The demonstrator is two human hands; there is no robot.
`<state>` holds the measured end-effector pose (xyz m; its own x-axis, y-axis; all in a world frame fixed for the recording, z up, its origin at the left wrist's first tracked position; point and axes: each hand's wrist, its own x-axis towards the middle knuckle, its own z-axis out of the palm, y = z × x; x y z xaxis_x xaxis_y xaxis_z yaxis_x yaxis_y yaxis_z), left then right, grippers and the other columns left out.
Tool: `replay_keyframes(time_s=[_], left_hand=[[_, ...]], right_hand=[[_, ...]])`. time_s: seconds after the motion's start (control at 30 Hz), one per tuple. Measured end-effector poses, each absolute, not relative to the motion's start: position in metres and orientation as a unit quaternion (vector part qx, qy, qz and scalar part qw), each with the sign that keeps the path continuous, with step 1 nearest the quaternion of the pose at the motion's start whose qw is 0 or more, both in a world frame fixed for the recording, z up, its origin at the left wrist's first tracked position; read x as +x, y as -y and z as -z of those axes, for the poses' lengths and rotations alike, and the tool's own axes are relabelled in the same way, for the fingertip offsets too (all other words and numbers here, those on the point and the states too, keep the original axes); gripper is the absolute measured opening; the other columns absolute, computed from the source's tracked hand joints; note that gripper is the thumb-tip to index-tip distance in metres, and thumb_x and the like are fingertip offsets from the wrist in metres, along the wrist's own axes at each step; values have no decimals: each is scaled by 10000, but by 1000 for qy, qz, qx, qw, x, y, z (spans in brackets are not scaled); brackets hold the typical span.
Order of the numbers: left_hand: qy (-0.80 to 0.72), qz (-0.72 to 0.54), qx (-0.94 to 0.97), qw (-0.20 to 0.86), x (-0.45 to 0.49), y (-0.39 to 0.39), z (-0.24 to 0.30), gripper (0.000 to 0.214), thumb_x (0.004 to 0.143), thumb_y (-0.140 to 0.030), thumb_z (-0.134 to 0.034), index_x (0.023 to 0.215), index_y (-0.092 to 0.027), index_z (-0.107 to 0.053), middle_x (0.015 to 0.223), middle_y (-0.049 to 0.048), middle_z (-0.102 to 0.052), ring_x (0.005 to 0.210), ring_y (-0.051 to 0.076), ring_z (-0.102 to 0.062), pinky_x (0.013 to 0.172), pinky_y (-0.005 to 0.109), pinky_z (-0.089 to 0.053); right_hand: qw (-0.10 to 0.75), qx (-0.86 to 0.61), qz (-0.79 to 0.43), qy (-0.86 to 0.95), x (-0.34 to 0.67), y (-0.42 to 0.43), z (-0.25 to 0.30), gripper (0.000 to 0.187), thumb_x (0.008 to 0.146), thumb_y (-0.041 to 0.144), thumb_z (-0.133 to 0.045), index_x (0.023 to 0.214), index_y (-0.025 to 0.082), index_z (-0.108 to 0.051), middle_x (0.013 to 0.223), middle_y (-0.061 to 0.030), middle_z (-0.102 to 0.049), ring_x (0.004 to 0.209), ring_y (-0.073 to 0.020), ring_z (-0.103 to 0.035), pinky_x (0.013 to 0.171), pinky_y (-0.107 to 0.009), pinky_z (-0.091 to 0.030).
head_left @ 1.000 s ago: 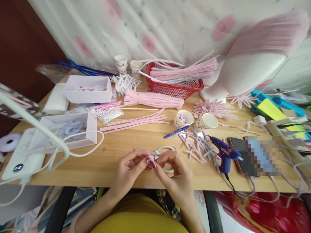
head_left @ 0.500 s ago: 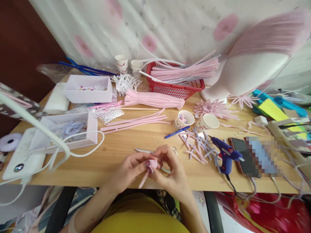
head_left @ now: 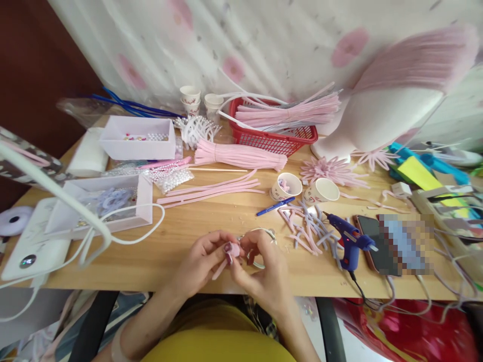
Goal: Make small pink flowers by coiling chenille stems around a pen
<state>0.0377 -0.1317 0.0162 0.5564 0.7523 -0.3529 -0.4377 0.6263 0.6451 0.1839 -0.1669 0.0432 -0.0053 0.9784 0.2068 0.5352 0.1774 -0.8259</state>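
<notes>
In front of me, above the near part of the table, both hands meet at a pink pipe cleaner (head_left: 235, 249), bent or rolled into a small bundle with a short tail sticking out toward me. My left hand (head_left: 206, 261) pinches it between thumb and fingers. From the other side, my right hand (head_left: 266, 266) has its thumb and fingertips closed on the same piece. The fingers cover part of its shape. Behind my right hand a round thing with a pale rim (head_left: 272, 234) shows only in part.
Cut pipe cleaner pieces (head_left: 302, 226), a blue pen (head_left: 275, 206), paper cups (head_left: 322, 190) and a blue glue gun (head_left: 350, 241) lie to the right. Farther back are a pink pipe cleaner bundle (head_left: 241, 155), a red basket (head_left: 271, 141) and a white mannequin head (head_left: 392, 115). White boxes (head_left: 138, 146) stand left.
The fingers have shifted slightly on the pink pipe cleaner, and its tail has swung a little to the left. The scissor-like blade seen behind my left hand is now covered.
</notes>
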Motion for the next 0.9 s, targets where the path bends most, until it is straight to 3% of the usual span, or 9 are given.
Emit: replay_keyframes(time_s=[0.13,0.3,0.6,0.73,0.9], left_hand=[[-357,-383,279,805,39,136,-15,219,739,-330,-760,860,-169,-676,768,25,-717,718,120,-642,670,186,-481],[-332,-397,270,812,40,136,-20,196,731,-338,-763,796,-164,-702,739,29,-722,671,116,-639,673,197,-491],[-240,-345,197,886,38,130,-15,184,716,-274,-785,846,-160,-721,741,41,-738,721,119,-684,689,170,-522],[-227,-345,186,892,37,130,-12,172,704,-262,-796,807,-154,-712,738,36,-732,716,113,-683,684,165,-521],[-232,-338,192,892,36,129,-13,196,674,-283,-815,728,-139,-693,689,13,-682,644,102,-635,651,193,-502]], right_hand=[[431,-550,-225,679,184,169,-38,149,820,128,-582,952,193,-568,822,-31,-601,686,-126,-571,557,-228,-476],[436,-530,-267,677,184,168,-36,211,837,145,-600,1039,197,-568,932,-61,-615,776,-145,-599,582,-231,-509],[460,-504,-162,713,186,166,-32,184,787,99,-661,940,177,-595,878,-70,-635,789,-169,-609,697,-299,-504],[453,-487,-226,712,191,165,-39,153,818,115,-639,949,180,-595,879,-61,-626,794,-163,-603,689,-286,-487],[449,-448,-324,702,197,163,-44,148,911,126,-470,969,200,-585,917,-59,-593,860,-179,-574,740,-318,-458]])
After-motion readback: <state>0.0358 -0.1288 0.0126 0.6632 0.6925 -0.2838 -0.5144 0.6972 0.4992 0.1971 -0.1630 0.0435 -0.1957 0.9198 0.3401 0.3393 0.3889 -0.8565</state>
